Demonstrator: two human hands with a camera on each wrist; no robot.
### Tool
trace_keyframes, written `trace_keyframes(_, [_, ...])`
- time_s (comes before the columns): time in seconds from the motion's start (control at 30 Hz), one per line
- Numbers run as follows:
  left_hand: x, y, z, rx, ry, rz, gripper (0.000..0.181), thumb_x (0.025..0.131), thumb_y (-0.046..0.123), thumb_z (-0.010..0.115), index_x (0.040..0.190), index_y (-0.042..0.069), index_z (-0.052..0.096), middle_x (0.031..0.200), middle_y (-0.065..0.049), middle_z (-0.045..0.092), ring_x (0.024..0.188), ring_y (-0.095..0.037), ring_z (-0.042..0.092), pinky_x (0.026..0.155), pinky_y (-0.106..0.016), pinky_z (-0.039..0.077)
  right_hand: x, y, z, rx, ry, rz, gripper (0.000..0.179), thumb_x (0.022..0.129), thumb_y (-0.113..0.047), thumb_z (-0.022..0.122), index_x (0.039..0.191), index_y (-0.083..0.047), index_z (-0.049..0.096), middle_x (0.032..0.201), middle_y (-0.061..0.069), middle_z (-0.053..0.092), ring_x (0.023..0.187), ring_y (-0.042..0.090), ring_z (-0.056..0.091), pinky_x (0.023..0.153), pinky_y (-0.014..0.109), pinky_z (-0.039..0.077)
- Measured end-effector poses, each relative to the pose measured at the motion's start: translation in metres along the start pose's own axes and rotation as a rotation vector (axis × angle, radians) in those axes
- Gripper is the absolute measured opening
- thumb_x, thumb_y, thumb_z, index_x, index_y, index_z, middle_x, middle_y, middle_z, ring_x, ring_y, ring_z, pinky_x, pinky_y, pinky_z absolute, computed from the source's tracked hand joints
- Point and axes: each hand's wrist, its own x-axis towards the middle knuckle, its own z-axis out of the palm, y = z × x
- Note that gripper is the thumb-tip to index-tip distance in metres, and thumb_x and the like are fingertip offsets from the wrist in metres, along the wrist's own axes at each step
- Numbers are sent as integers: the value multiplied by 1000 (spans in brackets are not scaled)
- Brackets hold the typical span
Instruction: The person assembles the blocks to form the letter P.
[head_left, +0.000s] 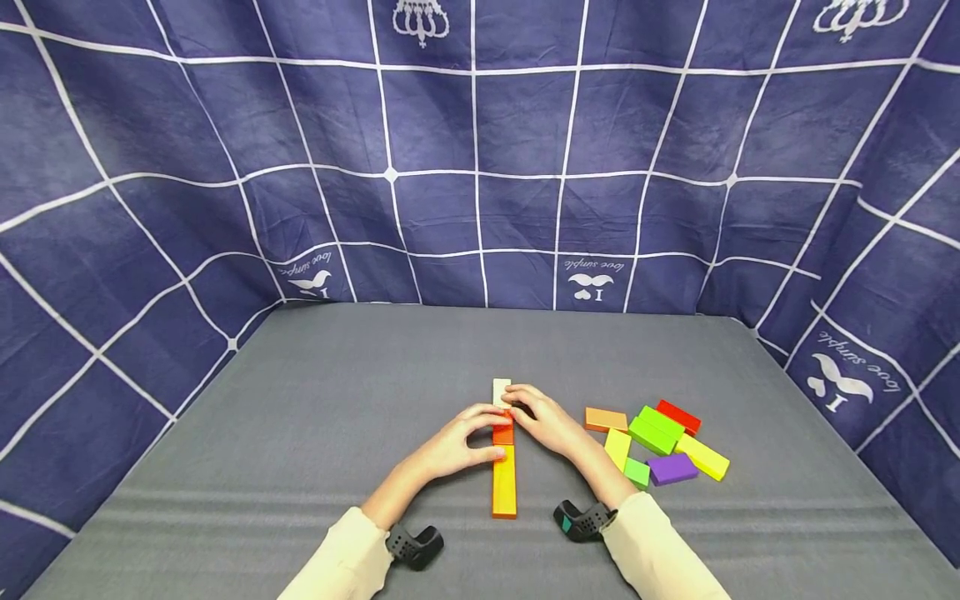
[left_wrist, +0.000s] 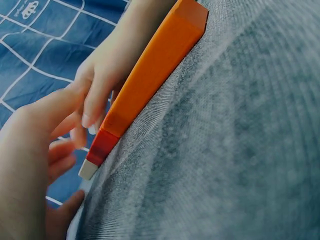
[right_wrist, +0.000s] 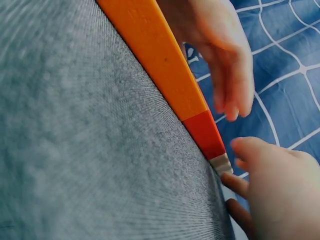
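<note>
Three blocks lie end to end in a straight row: a yellow-orange block [head_left: 505,492] nearest, a red-orange block [head_left: 503,434] in the middle and a cream-white block [head_left: 501,388] farthest. My left hand [head_left: 465,440] reaches over the row from the left, its fingers spread and loosely bent above the red-orange block, thumb by the yellow-orange one. From the right comes my right hand [head_left: 553,427], fingertips right at the white block and thumb near the red-orange one. In the right wrist view, the fingers [right_wrist: 236,184] of the right hand are beside the white block's end, not wrapped round it.
Off to the right lies a loose group of blocks: an orange one [head_left: 605,419], green ones [head_left: 656,429], a red one [head_left: 678,417], yellow ones [head_left: 702,457] and a purple one [head_left: 672,468]. A blue checked cloth [head_left: 480,208] hangs behind the grey table [head_left: 337,375].
</note>
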Motion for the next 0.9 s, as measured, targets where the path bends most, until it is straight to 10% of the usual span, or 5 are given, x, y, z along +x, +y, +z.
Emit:
trace_keyframes(0.2, [-1, -3, -1, 56, 100, -90, 51, 84, 36, 62, 128, 14, 50, 136, -7, 42, 127, -24, 40, 103, -47, 36, 1, -3, -3, 7, 135, 136, 24, 92, -20, 53, 114, -19, 62, 121, -1, 57, 113, 19, 55, 93, 46, 45])
trace_keyframes(0.57, [-5, -3, -2, 223, -121, -41, 65, 82, 53, 55, 139, 29, 36, 151, 7, 23, 139, -18, 22, 114, -45, 20, 4, -30, -50, -156, 148, 316, 27, 91, -27, 52, 114, -19, 62, 116, 1, 61, 103, 21, 59, 85, 48, 45])
trace_keyframes(0.9, [-5, 1, -1, 288, -165, -46, 64, 82, 55, 52, 139, 29, 37, 149, 4, 28, 139, -15, 23, 115, -43, 16, -42, -26, -74, -342, 93, 358, 30, 89, -25, 54, 112, -8, 64, 110, 10, 62, 97, 27, 61, 79, 49, 48])
